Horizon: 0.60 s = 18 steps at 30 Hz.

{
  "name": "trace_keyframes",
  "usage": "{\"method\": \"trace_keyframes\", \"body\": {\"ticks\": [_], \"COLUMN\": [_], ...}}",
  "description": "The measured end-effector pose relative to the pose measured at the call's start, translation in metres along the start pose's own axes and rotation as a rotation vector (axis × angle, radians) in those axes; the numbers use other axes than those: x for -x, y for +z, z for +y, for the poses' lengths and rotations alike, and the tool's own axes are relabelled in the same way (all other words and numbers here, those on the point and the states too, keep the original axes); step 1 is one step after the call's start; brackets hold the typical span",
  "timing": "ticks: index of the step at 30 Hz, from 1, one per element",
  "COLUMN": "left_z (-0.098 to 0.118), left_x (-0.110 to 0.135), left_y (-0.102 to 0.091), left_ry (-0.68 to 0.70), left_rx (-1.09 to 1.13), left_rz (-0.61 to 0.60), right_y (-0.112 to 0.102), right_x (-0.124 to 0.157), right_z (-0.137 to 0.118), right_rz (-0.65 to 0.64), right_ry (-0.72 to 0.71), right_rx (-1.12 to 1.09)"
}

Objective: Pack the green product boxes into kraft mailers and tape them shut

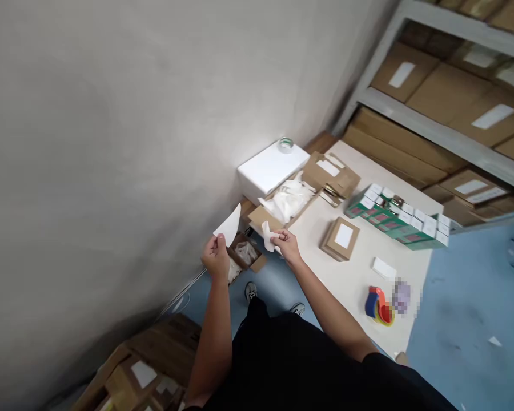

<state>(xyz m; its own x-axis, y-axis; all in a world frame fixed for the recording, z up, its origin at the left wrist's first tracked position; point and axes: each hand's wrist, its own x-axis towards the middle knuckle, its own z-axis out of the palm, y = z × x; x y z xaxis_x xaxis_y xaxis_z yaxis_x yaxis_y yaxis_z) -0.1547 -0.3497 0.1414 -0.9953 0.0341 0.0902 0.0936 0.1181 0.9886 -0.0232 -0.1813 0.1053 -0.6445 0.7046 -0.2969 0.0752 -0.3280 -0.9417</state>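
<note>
Between thumb and fingers, my left hand pinches a flat white sheet of paper, held up near the wall. My right hand is closed on a smaller curled white piece of paper. The two hands are apart, in front of the table's left corner. Just beyond my right hand sits an open cardboard box with crumpled white plastic bags in it. To its right, a small closed cardboard box with a white label rests on the table.
The white table also bears green-and-white cartons, a red-blue tape dispenser and a white block. A tape roll lies on a white box. Shelves hold cartons. More boxes stand at lower left.
</note>
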Motion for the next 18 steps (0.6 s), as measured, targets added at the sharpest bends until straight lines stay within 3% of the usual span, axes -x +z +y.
{"method": "trace_keyframes", "body": {"ticks": [5, 9, 13, 18], "left_z": [-0.044, -0.071, -0.090, -0.105], "left_x": [-0.039, -0.057, -0.060, -0.052], "left_y": [-0.058, -0.090, -0.116, -0.145], "left_ry": [-0.091, -0.162, -0.185, -0.215], "left_rx": [-0.065, -0.094, -0.143, -0.193], "left_rz": [0.018, 0.070, 0.087, 0.098], "right_y": [0.073, 0.114, 0.137, 0.149], "right_x": [-0.045, -0.077, -0.107, -0.130], "right_z": [0.086, 0.135, 0.170, 0.201], "right_rz": [-0.084, -0.099, -0.170, -0.184], "right_ry": [0.174, 0.213, 0.244, 0.236], "right_rx": [0.233, 0.642, 0.997, 1.102]}}
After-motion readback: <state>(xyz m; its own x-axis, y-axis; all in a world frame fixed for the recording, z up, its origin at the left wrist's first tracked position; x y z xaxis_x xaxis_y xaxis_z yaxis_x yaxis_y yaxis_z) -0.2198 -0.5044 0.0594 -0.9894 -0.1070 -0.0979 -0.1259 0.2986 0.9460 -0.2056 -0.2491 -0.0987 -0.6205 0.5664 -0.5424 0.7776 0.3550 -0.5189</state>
